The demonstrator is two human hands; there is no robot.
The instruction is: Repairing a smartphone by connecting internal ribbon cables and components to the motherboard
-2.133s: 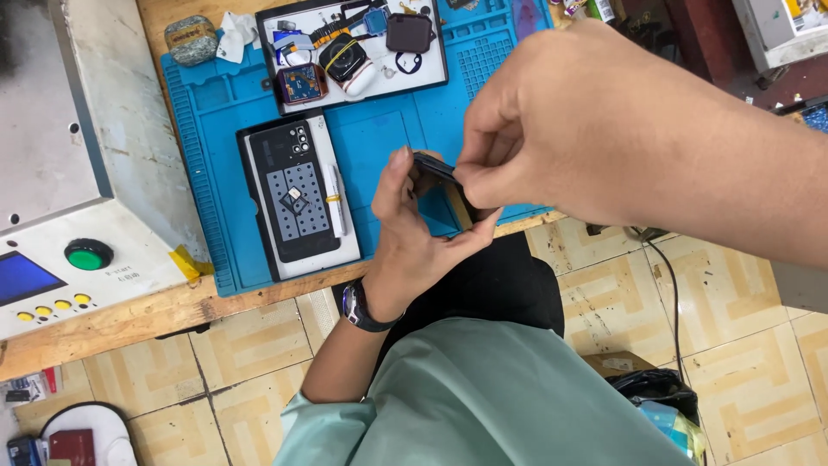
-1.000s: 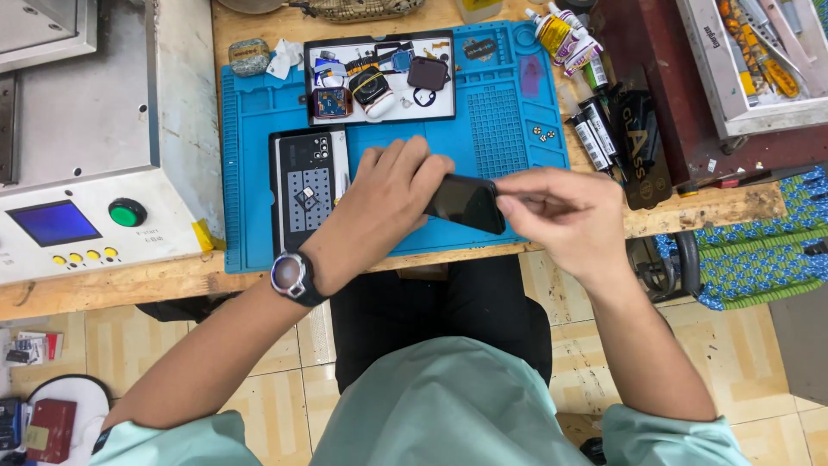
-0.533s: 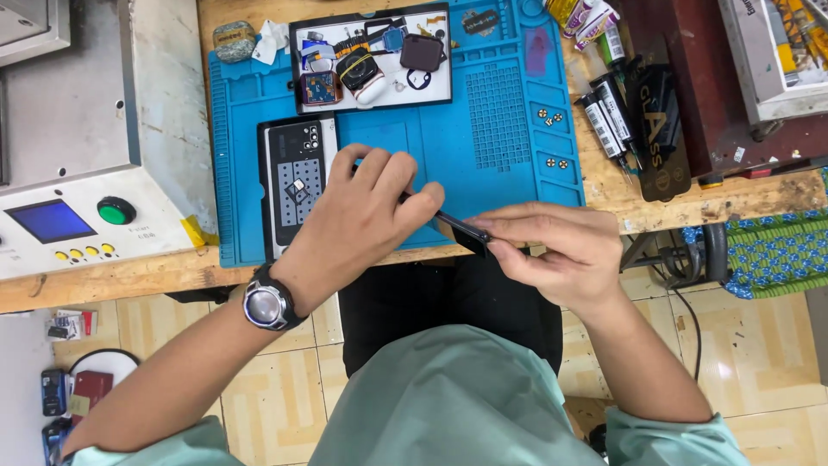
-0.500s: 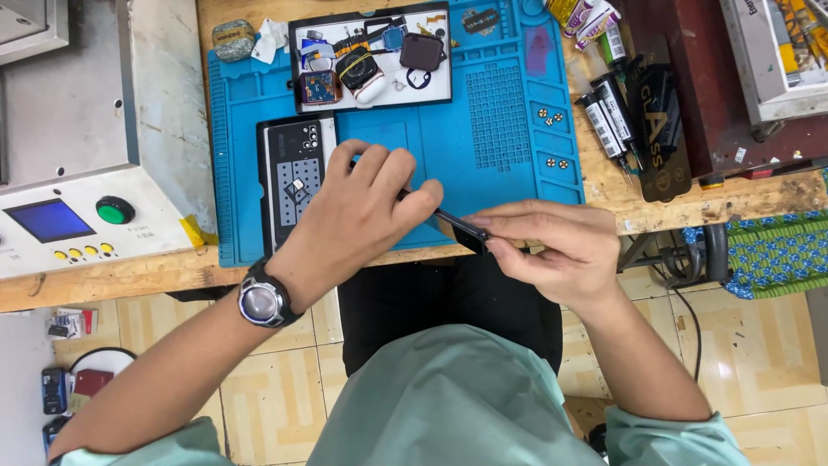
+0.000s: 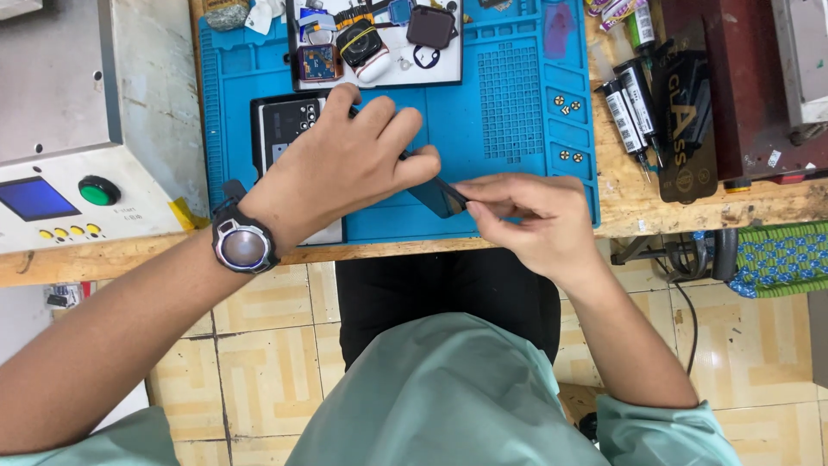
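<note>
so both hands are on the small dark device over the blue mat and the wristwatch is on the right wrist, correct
Not quite: the wristwatch sits on the left wrist, not the right, as the head view shows. The rest holds: the left hand and the right hand are both on the small dark device over the blue mat.

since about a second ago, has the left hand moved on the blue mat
Yes, slightly. The left hand now lies nearer the mat's front edge, partly covering the black device, and presses the small dark part that the right hand pinches.
</note>
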